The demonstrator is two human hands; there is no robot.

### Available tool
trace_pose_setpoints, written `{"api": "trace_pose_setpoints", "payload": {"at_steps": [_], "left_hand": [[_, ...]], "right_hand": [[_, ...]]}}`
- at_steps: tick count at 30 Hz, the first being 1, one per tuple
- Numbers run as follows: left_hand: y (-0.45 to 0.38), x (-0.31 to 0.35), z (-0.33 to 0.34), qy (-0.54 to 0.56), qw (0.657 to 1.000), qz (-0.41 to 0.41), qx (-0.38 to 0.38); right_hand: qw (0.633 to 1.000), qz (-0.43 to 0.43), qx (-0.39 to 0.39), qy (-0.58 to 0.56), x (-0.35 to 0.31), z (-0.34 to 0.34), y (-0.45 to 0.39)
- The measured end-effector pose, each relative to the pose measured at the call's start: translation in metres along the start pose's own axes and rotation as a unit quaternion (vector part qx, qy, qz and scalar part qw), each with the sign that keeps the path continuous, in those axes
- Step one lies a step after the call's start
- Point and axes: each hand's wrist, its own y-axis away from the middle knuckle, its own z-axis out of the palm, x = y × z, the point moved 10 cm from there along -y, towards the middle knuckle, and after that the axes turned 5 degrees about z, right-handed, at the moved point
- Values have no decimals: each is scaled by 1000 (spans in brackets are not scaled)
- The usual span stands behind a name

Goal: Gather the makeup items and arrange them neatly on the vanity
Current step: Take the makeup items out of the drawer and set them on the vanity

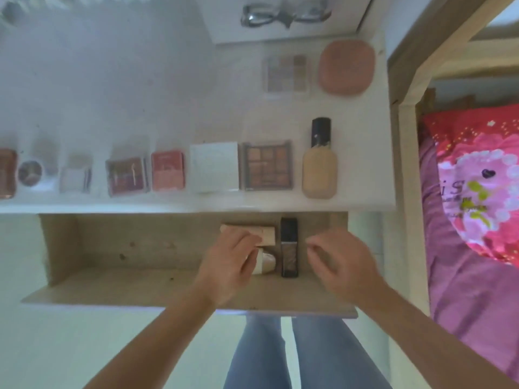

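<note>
The open wooden drawer under the white vanity top holds a beige tube, a small cream tube and a black bottle. My left hand reaches in with its fingers curled over the beige tube and its thumb by the cream tube. Whether it grips either one is hidden. My right hand hovers just right of the black bottle, fingers loosely curled and holding nothing. On the vanity's front lie a foundation bottle, an eyeshadow palette, a white compact and several more compacts in a row.
A pink round compact and a pale palette lie at the back right of the vanity, near a mirror. A wooden bed frame and a pink bed stand to the right. My legs are below the drawer.
</note>
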Motion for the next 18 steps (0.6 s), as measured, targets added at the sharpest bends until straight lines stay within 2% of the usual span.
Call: {"api": "trace_pose_setpoints", "payload": {"at_steps": [1, 3, 5, 8, 10, 13, 18], "left_hand": [[16, -12, 26, 0, 996, -43, -76], [45, -43, 71, -29, 963, -141, -226], [65, -62, 101, -38, 928, -190, -318], [63, -65, 116, -59, 926, -195, -319], [56, -66, 116, -83, 927, -189, -313], [49, -73, 116, -98, 921, -174, -335], [48, -71, 119, -105, 914, -149, -362]], "right_hand": [[994, 82, -65, -6, 17, 31, 9], [955, 246, -165, 13, 58, 84, 27], [918, 350, -184, 32, 84, 113, 35], [898, 423, -114, 32, 99, 128, 29], [886, 450, -94, 50, 105, 133, 29], [887, 446, -96, 70, 108, 135, 28], [891, 447, -67, 36, 110, 127, 33]]}}
